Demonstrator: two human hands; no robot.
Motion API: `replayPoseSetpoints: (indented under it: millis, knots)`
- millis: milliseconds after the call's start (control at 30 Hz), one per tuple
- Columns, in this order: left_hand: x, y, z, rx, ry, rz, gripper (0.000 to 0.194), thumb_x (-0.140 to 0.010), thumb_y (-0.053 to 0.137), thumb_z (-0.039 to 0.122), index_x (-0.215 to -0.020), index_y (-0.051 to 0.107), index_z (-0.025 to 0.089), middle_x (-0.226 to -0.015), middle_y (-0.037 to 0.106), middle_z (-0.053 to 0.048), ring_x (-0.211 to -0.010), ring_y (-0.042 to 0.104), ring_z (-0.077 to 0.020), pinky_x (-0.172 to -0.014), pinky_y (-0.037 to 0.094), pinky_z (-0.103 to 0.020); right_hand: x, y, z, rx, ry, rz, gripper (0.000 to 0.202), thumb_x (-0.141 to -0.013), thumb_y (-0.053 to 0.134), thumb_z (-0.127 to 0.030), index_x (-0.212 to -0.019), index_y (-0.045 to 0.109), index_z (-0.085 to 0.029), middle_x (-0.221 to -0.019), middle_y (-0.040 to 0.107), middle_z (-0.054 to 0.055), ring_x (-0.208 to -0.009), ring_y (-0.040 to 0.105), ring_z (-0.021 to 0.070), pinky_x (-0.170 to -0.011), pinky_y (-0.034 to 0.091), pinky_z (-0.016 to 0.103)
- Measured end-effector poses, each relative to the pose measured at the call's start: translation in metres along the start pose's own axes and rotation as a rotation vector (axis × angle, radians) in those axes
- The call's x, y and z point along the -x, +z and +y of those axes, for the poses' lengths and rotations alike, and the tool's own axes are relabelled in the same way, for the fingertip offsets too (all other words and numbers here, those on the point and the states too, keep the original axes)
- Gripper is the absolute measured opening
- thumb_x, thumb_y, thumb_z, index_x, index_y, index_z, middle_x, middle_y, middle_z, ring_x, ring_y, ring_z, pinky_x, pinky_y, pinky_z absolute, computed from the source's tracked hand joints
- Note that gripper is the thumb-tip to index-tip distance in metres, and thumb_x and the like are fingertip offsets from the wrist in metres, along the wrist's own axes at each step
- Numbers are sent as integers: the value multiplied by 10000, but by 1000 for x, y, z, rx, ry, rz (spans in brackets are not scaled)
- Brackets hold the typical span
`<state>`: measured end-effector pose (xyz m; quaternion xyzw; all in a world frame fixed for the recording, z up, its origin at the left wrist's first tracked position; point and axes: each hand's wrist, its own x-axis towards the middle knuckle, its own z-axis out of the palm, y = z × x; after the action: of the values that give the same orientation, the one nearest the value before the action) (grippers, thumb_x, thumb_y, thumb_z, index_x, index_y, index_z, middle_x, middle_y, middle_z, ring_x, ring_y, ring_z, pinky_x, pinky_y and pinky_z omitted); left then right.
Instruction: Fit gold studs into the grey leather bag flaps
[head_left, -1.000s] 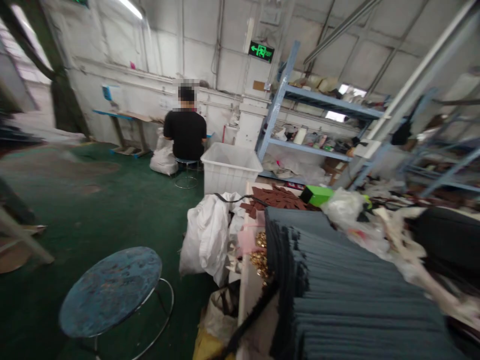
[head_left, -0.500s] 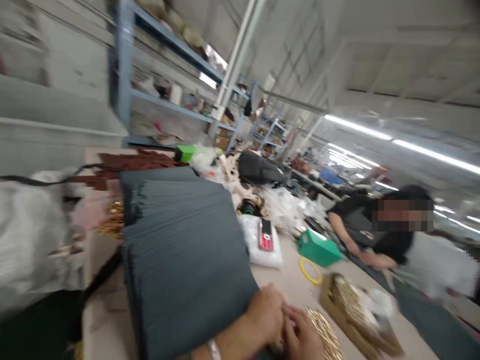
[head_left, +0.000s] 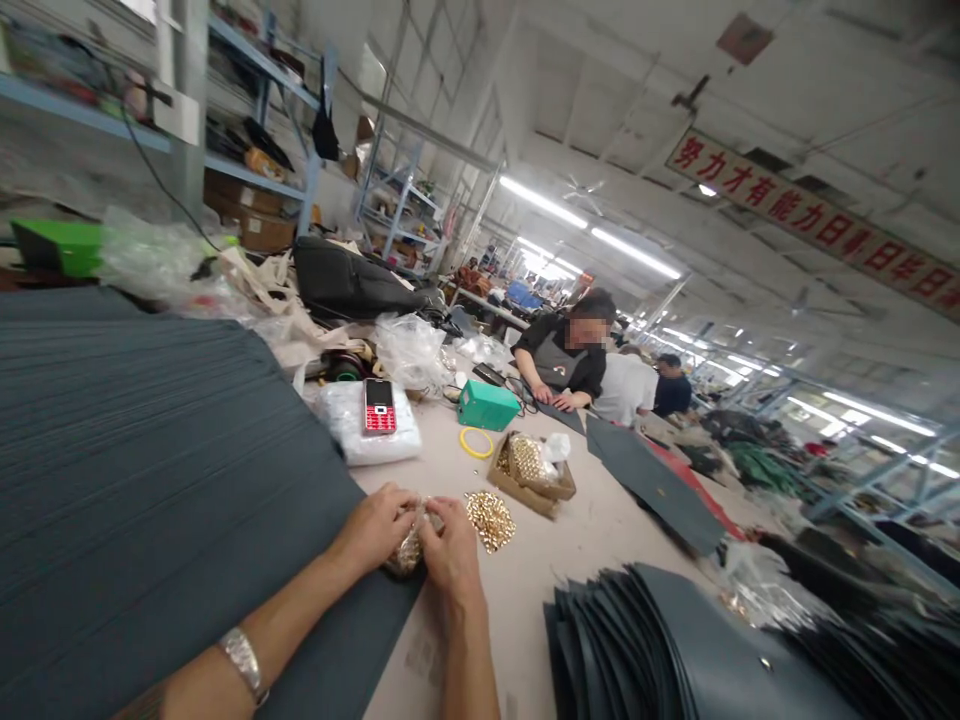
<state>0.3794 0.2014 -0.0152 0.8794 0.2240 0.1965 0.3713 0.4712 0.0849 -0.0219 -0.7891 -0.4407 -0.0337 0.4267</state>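
My left hand [head_left: 381, 527], with a silver bracelet on its wrist, is closed on the left side of a clear plastic bag [head_left: 409, 552] that holds small gold-coloured pieces. On the bag's other side my right hand [head_left: 448, 545] grips it with fingers bent. The bag rests at the edge of a large stack of dark grey sheets [head_left: 187, 480]. Just right of my right hand lies a loose pile of small gold pieces [head_left: 491, 521]. Behind it stands a cardboard box [head_left: 534, 490] with more gold pieces and crumpled plastic.
A red phone [head_left: 380, 408] lies on a white packet [head_left: 341, 430]. Beyond are a yellow ring [head_left: 476, 443] and a green box [head_left: 487, 405]. A person [head_left: 566, 350] works across the table. More dark sheets [head_left: 637, 640] fan out at the lower right.
The view has swung right, so the grey stack sits further left and the sheets at the lower right show. Both hands are still together, with the bag now visible between them.
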Motion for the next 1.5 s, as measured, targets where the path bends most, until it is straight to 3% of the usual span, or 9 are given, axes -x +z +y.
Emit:
replayPoseSetpoints:
  millis: [233, 467, 700, 967, 1200, 1300, 1367, 1500]
  knots:
    - [-6, 3, -7, 19, -14, 15, 204, -827, 510, 149, -947, 674, 174, -960, 665, -57, -892, 607, -172, -791, 434, -238, -4, 12, -11, 218, 48, 22, 191, -819, 544, -143, -897, 698, -226, -891, 617, 33, -819, 609, 177, -769, 452, 280]
    - [-4, 0, -1, 6, -32, 46, 208, -817, 496, 113, -918, 672, 160, -954, 677, -70, -902, 602, -187, -805, 419, -262, -6, 24, -15, 272, 58, 44, 146, -825, 500, -138, -805, 639, -178, -830, 589, 58, -712, 576, 203, -655, 415, 297]
    - [-4, -4, 1, 42, -107, 34, 210, -844, 471, 108, -891, 663, 178, -921, 703, -43, -878, 627, -166, -784, 424, -242, -4, 23, -9, 144, 109, 134, 149, -841, 455, -170, -803, 598, -179, -802, 619, 68, -771, 584, 210, -719, 420, 306]
    - [-3, -7, -1, 88, -176, 3, 217, -857, 439, 129, -938, 635, 172, -956, 701, -54, -910, 632, -172, -793, 426, -247, -11, 18, -6, -110, 190, 180, 227, -860, 411, -252, -770, 608, -184, -720, 671, 28, -689, 620, 171, -644, 468, 256]
    - [-2, -4, -1, 109, -129, -15, 219, -845, 438, 274, -962, 591, 169, -876, 672, -28, -831, 618, -182, -728, 429, -254, -10, 20, -7, -196, 185, 135, 299, -787, 487, -203, -1035, 648, -157, -861, 711, 21, -765, 662, 147, -692, 511, 225]
    - [-3, -2, -3, 98, -120, -26, 204, -823, 422, 252, -917, 587, 177, -824, 658, -8, -786, 611, -176, -695, 412, -250, -23, 8, -1, -130, 238, 185, 294, -802, 483, -224, -1025, 661, -153, -842, 712, 24, -732, 659, 150, -677, 507, 225]
    - [-5, -1, -5, 98, -127, -27, 209, -822, 414, 257, -906, 589, 180, -794, 650, 2, -756, 606, -173, -677, 401, -248, -39, -13, 9, -40, 294, 250, 332, -823, 453, -232, -1088, 632, -140, -877, 708, 45, -764, 653, 164, -716, 499, 243]
    - [-6, 0, -6, 107, -156, -37, 211, -825, 410, 262, -905, 590, 185, -732, 622, 16, -709, 593, -166, -637, 375, -241, -79, -68, 43, 231, 405, 334, 411, -834, 431, -211, -1214, 551, -110, -1144, 637, 145, -1070, 571, 241, -920, 413, 327]
